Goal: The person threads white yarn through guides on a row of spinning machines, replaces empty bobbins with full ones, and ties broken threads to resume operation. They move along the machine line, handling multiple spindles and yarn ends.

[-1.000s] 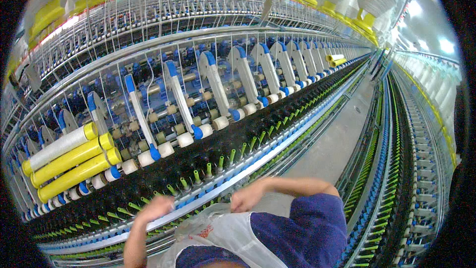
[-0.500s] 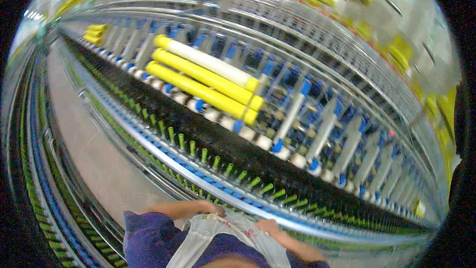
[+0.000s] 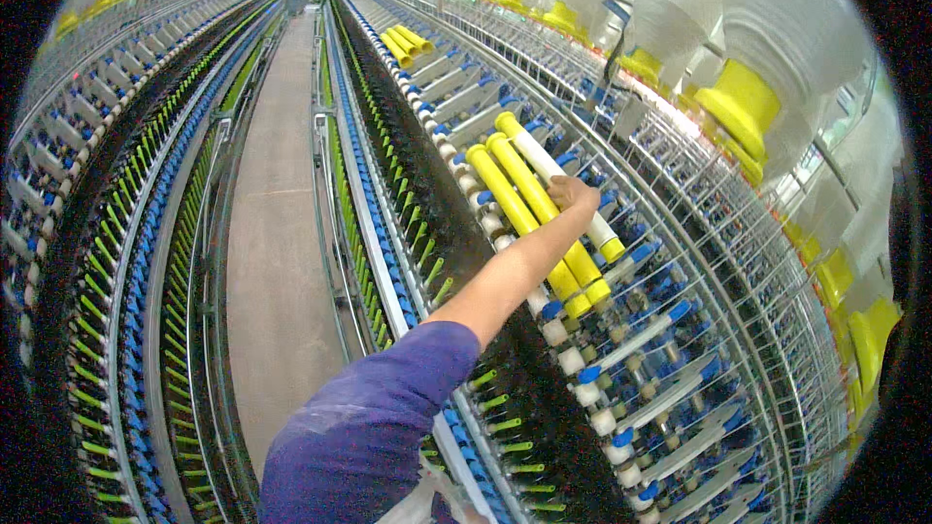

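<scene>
My left hand (image 3: 574, 195) reaches across the spinning frame and is closed on a bobbin (image 3: 532, 152) wound with white, whose yellow ends stick out. Its fingers bend over the middle of that bobbin, partly hiding it. Two bare yellow bobbins (image 3: 501, 188) lie parallel beside it on top of the machine, and my forearm passes over them. A purple sleeve covers my upper arm. My right hand is out of view; a bit of white apron (image 3: 427, 500) shows at the lower edge.
Green spindles (image 3: 500, 424) line the machine's near side, along a blue-and-white rail. More yellow tubes (image 3: 403, 44) lie farther up. Large white-wound packages (image 3: 791, 29) on yellow bases hang overhead at right. An aisle (image 3: 277, 233) separates this machine from another at left.
The view has swung so the aisle now runs straight ahead. My left hand has gone from the apron to the white-wound bobbin; my right hand has left the view.
</scene>
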The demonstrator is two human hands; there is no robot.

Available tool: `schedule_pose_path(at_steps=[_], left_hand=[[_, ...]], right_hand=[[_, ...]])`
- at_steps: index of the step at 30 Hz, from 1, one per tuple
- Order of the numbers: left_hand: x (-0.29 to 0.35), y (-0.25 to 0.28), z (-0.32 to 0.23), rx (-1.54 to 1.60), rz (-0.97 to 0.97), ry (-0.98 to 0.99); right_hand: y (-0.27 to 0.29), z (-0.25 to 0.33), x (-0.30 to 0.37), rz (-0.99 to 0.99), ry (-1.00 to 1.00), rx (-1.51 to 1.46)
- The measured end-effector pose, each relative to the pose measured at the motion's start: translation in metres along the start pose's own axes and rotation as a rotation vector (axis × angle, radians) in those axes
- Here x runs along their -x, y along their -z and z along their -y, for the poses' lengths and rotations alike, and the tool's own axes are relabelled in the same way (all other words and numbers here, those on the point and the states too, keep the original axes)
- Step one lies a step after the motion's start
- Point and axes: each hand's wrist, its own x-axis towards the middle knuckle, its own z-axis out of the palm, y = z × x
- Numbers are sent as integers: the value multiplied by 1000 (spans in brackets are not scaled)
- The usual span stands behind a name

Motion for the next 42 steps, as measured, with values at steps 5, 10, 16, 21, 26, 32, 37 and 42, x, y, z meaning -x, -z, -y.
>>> schedule_pose_path(at_steps=[5, 10, 16, 21, 26, 32, 37, 42], left_hand=[[17, 9, 27, 1020, 575, 109], [126, 114, 78, 1230, 1112, 74], [152, 232, 50, 519, 899, -820], [141, 286, 54, 453, 1049, -754], [57, 334, 47, 869, 1105, -284], [56, 350, 171, 809, 983, 319], [63, 356, 196, 743, 794, 170], [76, 363, 188, 696, 710, 77]], right_hand=[[10, 11, 3, 33, 36, -6], [18, 25, 7, 95, 43, 2], [34, 55, 11, 183, 32, 21], [56, 68, 33, 221, -35, -67], [65, 90, -20, -251, 110, -764], [43, 171, -126, -484, 418, -1043], [66, 254, -160, -1055, 477, -121], [80, 288, -166, -1071, 405, 268]])
